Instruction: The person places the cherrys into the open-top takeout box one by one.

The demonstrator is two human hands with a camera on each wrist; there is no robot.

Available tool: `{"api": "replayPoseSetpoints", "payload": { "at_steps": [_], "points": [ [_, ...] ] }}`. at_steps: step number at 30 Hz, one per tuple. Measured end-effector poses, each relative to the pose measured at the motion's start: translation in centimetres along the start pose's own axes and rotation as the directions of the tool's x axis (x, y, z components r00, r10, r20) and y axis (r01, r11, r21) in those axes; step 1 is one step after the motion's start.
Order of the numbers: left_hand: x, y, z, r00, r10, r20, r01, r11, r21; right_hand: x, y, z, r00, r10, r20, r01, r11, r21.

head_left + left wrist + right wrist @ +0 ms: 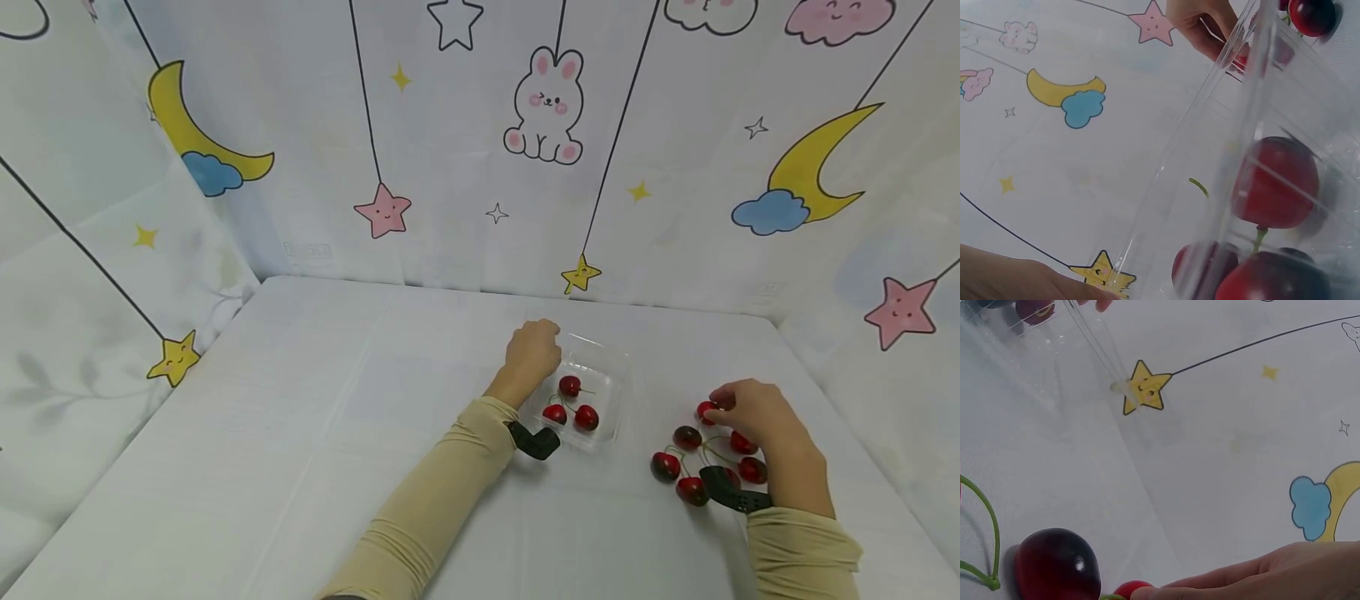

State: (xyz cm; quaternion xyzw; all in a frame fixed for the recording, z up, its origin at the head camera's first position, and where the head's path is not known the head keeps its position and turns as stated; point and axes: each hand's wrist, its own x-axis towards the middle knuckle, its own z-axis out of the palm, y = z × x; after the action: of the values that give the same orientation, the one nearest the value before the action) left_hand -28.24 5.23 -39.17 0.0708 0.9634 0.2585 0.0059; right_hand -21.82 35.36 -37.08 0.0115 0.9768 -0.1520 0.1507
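A clear plastic box (617,392) stands on the table with three red cherries inside, among them a cherry (587,417) at its front. My left hand (534,354) holds the box's far left rim with curled fingers; its fingertips are mostly hidden. To the right of the box, my right hand (761,412) pinches a red cherry (707,411) between thumb and fingers. Below that hand lies a loose group of several cherries with green stems, including a dark cherry (687,437). The right wrist view shows the pinched cherry (1133,588) at the fingertips, beside a dark cherry (1058,565).
The white table (300,433) reaches back to a hanging cloth (465,150) printed with stars, moons and a rabbit. A black wrist band (534,442) sits on the left wrist, and another black band (735,492) on the right partly covers some loose cherries.
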Motion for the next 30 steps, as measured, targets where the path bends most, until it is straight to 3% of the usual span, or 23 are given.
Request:
{"api": "replayPoseSetpoints", "payload": {
  "at_steps": [19,30],
  "points": [
    [-0.06,0.02,0.00,1.000,0.015,-0.011,-0.014,1.000,0.021,0.37,-0.61,0.86,0.999,-0.025,-0.039,0.024,0.999,-0.025],
    [-0.12,0.15,0.00,1.000,-0.007,-0.002,0.007,1.000,0.013,0.23,-0.76,0.75,0.999,-0.016,-0.042,0.016,1.000,-0.018]
  ]
}}
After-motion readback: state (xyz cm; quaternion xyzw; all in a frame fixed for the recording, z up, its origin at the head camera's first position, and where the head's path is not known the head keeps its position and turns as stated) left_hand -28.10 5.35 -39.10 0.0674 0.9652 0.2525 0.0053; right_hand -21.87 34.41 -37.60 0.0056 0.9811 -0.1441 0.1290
